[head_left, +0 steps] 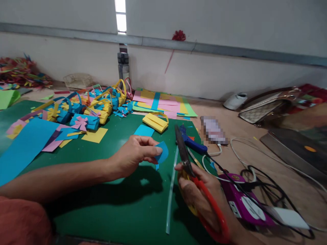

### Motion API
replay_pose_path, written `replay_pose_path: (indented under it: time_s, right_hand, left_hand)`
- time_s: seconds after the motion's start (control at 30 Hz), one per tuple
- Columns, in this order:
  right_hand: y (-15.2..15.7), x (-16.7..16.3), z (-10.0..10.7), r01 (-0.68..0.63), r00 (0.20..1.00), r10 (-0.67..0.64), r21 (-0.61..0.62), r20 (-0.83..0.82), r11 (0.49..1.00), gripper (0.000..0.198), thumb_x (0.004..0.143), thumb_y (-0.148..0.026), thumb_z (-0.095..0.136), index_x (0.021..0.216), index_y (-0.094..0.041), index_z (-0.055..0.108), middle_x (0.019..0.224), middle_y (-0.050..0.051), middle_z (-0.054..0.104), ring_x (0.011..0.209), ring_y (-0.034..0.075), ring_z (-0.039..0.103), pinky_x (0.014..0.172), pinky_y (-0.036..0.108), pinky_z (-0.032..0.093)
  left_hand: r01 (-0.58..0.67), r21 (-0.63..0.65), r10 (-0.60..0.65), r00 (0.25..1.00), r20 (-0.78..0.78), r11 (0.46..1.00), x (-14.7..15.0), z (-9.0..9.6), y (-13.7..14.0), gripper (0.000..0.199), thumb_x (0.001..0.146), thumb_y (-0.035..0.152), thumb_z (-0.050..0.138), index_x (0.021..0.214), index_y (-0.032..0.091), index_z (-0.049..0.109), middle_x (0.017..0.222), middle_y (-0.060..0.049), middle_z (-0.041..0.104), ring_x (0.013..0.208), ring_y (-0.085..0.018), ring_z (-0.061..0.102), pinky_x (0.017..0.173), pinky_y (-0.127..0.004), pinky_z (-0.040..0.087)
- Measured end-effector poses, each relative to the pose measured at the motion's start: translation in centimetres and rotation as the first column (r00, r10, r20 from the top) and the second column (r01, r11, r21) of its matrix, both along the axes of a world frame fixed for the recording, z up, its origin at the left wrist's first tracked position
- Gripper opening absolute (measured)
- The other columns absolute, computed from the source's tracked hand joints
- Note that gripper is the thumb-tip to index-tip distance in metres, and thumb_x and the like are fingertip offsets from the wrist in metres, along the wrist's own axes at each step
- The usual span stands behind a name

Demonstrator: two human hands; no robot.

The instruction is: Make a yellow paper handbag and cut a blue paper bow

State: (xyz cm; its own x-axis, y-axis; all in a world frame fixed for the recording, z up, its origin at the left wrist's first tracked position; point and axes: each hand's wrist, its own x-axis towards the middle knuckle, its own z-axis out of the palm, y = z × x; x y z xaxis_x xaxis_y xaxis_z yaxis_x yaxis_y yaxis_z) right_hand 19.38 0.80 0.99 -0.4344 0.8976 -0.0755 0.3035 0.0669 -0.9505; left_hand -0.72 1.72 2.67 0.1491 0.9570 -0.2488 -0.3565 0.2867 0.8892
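My left hand (134,153) pinches a small blue piece of paper (163,151) with a curved edge between thumb and fingers, above the green mat (107,211). In my right hand (198,187) is a pair of scissors (184,154) with red handles, its dark blades pointing up and away, together and apart from the paper. A small blue scrap shows just under the left fingertips. Beyond the hands sits a little yellow paper bag (154,123), beside a flat light-blue paper (144,130). A clear glue stick (171,194) lies between the hands.
A blue glue gun (195,143) lies behind the scissors, its cord running to a purple power box (242,204). Several small paper bags (85,121) and blue sheets (28,146) crowd the left. Stacked coloured paper (170,105), a phone (214,131) and a handbag (265,105) lie farther back.
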Motion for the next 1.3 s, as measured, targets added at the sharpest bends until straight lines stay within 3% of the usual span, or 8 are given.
replay_pose_path:
  time_s: [0.4,0.53,0.6,0.67,0.77,0.87,1.03,1.3]
  right_hand:
    - [1.8,-1.8,1.1,0.152,0.966,-0.169,-0.099,-0.198,0.983,0.049,0.067,-0.042,0.072,0.106,-0.020,0.052,0.074,0.000,0.063,0.056,0.013,0.058,0.053,0.027,0.047]
    - [2.0,-2.9,1.3,0.116,0.894,-0.194,-0.208,-0.404,0.971,0.045,0.069,-0.039,0.072,0.105,-0.020,0.052,0.069,-0.002,0.061,0.066,0.015,0.062,0.054,0.026,0.048]
    - [1.9,-3.3,1.3,0.086,0.870,-0.188,-0.237,-0.455,0.968,0.043,0.066,-0.033,0.074,0.102,-0.020,0.054,0.070,-0.003,0.059,0.063,0.013,0.061,0.055,0.026,0.048]
    - [1.7,-3.6,1.2,0.067,0.868,-0.180,-0.250,-0.463,0.966,0.042,0.064,-0.029,0.075,0.101,-0.021,0.055,0.069,-0.005,0.057,0.057,0.011,0.058,0.054,0.026,0.048]
    - [1.4,-3.8,1.4,0.055,0.889,-0.152,-0.227,-0.433,0.972,0.040,0.065,-0.025,0.071,0.102,-0.020,0.055,0.067,-0.005,0.056,0.055,0.011,0.057,0.054,0.026,0.047]
    - [0.9,-3.7,1.7,0.086,0.912,-0.131,-0.132,-0.389,0.987,0.041,0.065,-0.022,0.068,0.103,-0.020,0.055,0.069,-0.005,0.055,0.057,0.011,0.056,0.054,0.026,0.046]
    - [0.6,-3.3,1.7,0.127,0.921,-0.149,-0.083,-0.360,0.988,0.039,0.066,-0.024,0.067,0.102,-0.020,0.052,0.071,-0.005,0.053,0.058,0.011,0.055,0.054,0.026,0.047]
    - [0.6,-3.1,0.4,0.119,0.940,-0.122,-0.030,-0.318,0.992,0.041,0.063,-0.028,0.074,0.098,-0.020,0.053,0.069,-0.005,0.056,0.056,0.010,0.053,0.054,0.024,0.044]
  left_hand:
    - [0.031,0.282,0.086,0.915,-0.394,0.959,0.0,-1.0,0.2,0.011,0.066,0.027,0.070,0.066,0.016,0.067,0.056,0.002,0.054,0.051,-0.008,0.044,0.050,-0.022,0.034]
    - [0.224,0.704,0.426,0.661,-0.618,0.673,-0.7,-0.8,-0.3,0.012,0.074,0.021,0.061,0.076,0.022,0.073,0.074,-0.005,0.066,0.065,-0.014,0.050,0.065,-0.028,0.040]
    - [0.366,0.745,0.525,0.539,-0.658,0.558,-1.5,-0.7,-0.3,0.017,0.073,0.019,0.060,0.079,0.025,0.074,0.077,-0.006,0.067,0.064,-0.014,0.048,0.067,-0.030,0.039]
    - [0.483,0.698,0.520,0.466,-0.716,0.528,-2.2,-0.7,-0.4,0.020,0.071,0.018,0.062,0.084,0.027,0.074,0.081,-0.008,0.069,0.066,-0.016,0.050,0.068,-0.032,0.039]
    - [0.533,0.651,0.469,0.451,-0.759,0.540,-2.7,-0.9,-0.7,0.023,0.069,0.020,0.065,0.089,0.028,0.073,0.085,-0.008,0.069,0.073,-0.019,0.054,0.071,-0.034,0.040]
    - [0.370,0.714,0.463,0.568,-0.680,0.595,-2.2,-1.1,-1.3,0.023,0.074,0.019,0.061,0.094,0.025,0.071,0.085,-0.007,0.069,0.074,-0.017,0.056,0.072,-0.031,0.042]
    - [0.035,0.570,0.298,0.825,-0.480,0.821,-0.9,-1.3,-2.2,0.024,0.081,0.027,0.057,0.101,0.015,0.062,0.077,-0.004,0.066,0.064,-0.011,0.056,0.062,-0.023,0.045]
    - [0.070,0.298,0.029,0.948,-0.317,0.952,0.5,-2.2,-2.4,0.029,0.070,0.029,0.071,0.091,0.012,0.060,0.057,0.004,0.057,0.050,-0.007,0.051,0.053,-0.021,0.043]
